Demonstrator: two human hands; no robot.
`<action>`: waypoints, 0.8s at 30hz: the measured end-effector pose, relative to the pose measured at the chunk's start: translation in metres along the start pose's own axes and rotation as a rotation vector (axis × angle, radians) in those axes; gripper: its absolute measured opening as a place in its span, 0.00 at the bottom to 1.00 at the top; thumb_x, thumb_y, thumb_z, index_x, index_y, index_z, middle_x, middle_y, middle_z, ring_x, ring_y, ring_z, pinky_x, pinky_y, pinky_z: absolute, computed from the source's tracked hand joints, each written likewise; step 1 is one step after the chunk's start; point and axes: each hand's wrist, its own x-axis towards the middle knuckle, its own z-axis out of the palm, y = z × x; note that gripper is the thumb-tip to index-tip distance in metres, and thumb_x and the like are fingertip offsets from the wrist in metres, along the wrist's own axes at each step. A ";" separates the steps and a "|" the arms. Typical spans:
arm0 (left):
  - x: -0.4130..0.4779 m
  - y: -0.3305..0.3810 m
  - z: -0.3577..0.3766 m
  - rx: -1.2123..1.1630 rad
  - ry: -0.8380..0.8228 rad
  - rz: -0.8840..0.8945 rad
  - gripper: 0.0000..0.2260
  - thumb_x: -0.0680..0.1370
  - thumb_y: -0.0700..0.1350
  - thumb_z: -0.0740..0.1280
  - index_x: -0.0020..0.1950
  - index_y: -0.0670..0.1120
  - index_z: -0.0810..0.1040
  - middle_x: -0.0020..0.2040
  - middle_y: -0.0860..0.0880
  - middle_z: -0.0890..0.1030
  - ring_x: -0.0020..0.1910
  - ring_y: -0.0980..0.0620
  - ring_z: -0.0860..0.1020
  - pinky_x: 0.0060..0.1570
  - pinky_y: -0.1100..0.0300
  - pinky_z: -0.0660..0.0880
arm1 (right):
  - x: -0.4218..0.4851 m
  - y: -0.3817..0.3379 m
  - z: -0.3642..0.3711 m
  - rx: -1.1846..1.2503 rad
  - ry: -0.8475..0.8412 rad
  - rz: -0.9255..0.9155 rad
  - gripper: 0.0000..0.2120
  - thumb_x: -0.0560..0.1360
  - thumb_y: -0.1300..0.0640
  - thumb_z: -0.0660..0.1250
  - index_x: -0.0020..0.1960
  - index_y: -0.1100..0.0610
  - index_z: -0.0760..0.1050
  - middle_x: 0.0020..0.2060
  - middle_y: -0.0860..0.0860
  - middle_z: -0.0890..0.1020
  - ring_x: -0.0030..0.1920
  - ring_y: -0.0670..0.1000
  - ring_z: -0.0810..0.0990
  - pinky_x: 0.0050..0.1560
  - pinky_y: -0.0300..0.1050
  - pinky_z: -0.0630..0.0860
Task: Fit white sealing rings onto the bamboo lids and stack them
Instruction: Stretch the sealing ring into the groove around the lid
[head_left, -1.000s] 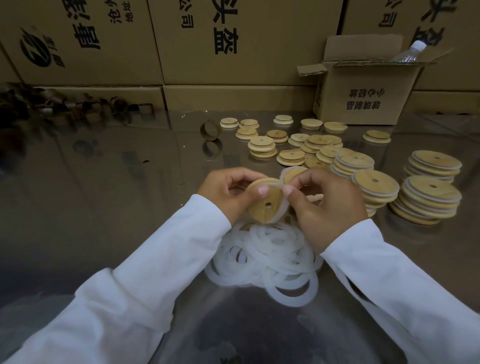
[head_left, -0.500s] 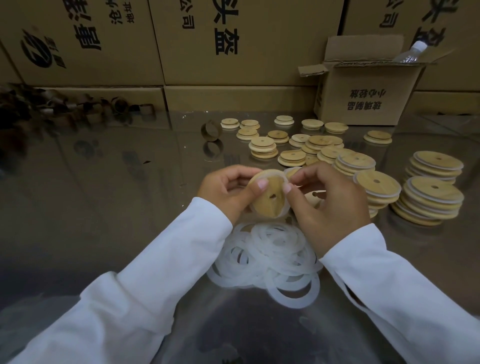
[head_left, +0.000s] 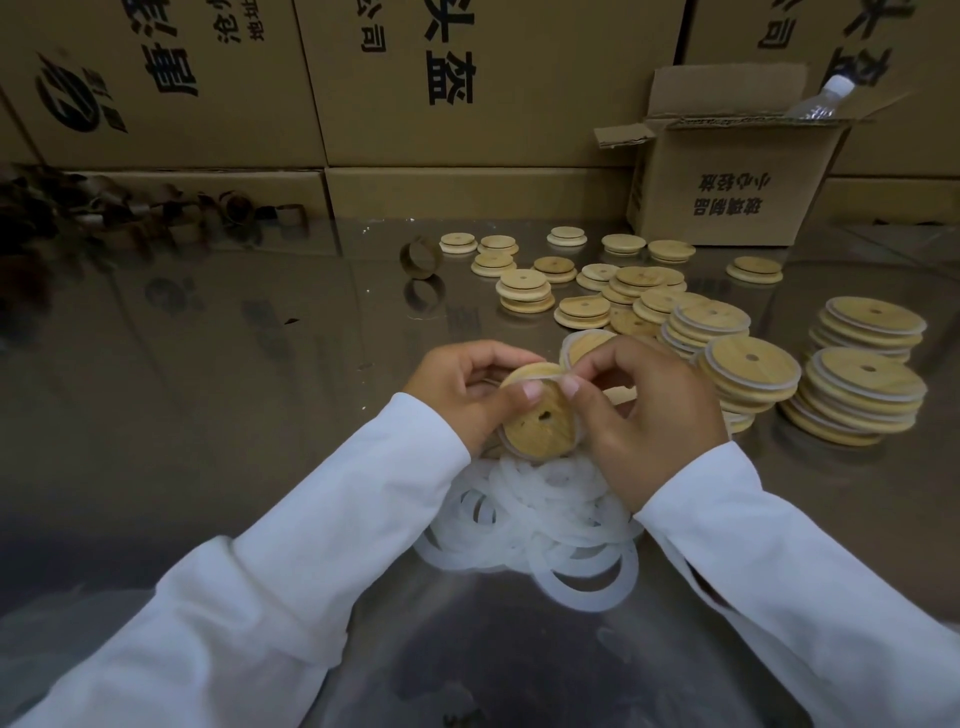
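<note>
Head view: bamboo lid (head_left: 540, 421) tilted up between both my hands, white sealing ring (head_left: 503, 435) showing along its lower edge.
My left hand (head_left: 462, 387) and right hand (head_left: 654, 415) both pinch the lid near its top rim, thumbs on the face, just above the loose ring pile (head_left: 550, 525). The lid looks stiff and light, so grip it by the rim. The ring looks soft and stretchy, probably slippery, so roll it on with the thumbs. Ringed stacks (head_left: 862, 400) sit to the right, bare lids (head_left: 524, 291) farther back.

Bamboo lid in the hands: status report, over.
Left hand and right hand both pinching the bamboo lid. White sealing ring round its rim, seating unclear. Loose ring pile beneath, finished stacks right; nothing blocking.
</note>
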 end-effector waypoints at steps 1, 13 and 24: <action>0.000 0.001 0.000 -0.006 -0.001 0.009 0.07 0.72 0.33 0.67 0.47 0.43 0.79 0.40 0.48 0.81 0.37 0.58 0.80 0.38 0.68 0.76 | 0.001 0.000 -0.001 -0.001 0.003 0.007 0.06 0.72 0.57 0.68 0.38 0.49 0.73 0.38 0.42 0.75 0.40 0.42 0.74 0.38 0.36 0.71; -0.001 0.011 -0.001 0.116 0.004 0.168 0.11 0.72 0.33 0.68 0.47 0.48 0.78 0.41 0.53 0.80 0.40 0.60 0.79 0.44 0.67 0.77 | 0.007 0.000 -0.007 0.034 0.020 0.059 0.13 0.73 0.58 0.66 0.35 0.44 0.69 0.38 0.42 0.76 0.38 0.36 0.73 0.36 0.22 0.65; 0.002 -0.001 -0.004 -0.153 0.134 -0.035 0.08 0.73 0.33 0.66 0.45 0.46 0.79 0.40 0.47 0.81 0.37 0.56 0.80 0.39 0.61 0.79 | 0.000 0.001 0.001 0.122 0.013 0.024 0.07 0.72 0.56 0.67 0.38 0.46 0.73 0.37 0.41 0.78 0.40 0.39 0.76 0.39 0.26 0.70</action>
